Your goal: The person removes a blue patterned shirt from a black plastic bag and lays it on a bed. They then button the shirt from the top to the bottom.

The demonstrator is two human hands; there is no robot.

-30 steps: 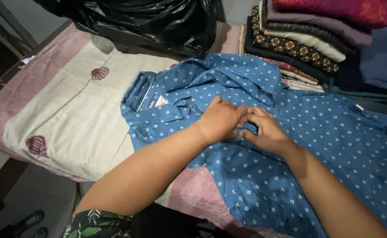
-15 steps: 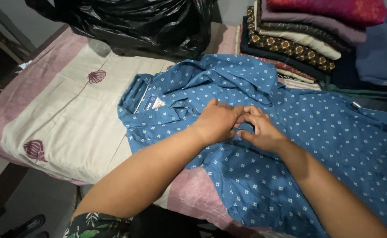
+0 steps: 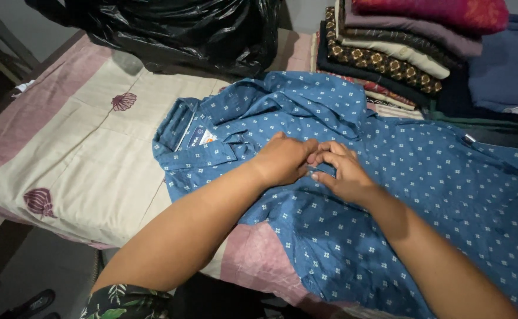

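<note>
**Both hands pinched at the front of a blue dotted shirt**

We find a blue shirt (image 3: pixel 389 195) with small white dots spread flat across a bed cover (image 3: pixel 88 159) of cream and pink. Its collar lies to the left, its body runs to the right and towards the near edge.

The left hand (image 3: pixel 282 159) rests knuckles up on the shirt's front, just right of the collar, its fingers curled shut on a fold of the cloth. The right hand (image 3: pixel 341 171) lies just beside it, touching it at the fingertips, with thumb and fingers closed in a pinch on the same stretch of cloth. We cannot tell whether a button sits between the fingers.

At the far side, a black plastic bag (image 3: pixel 176 29) lies on the cover, near the collar. At far right stands a stack of folded clothes (image 3: pixel 401 53), touching the shirt's far edge.
</note>
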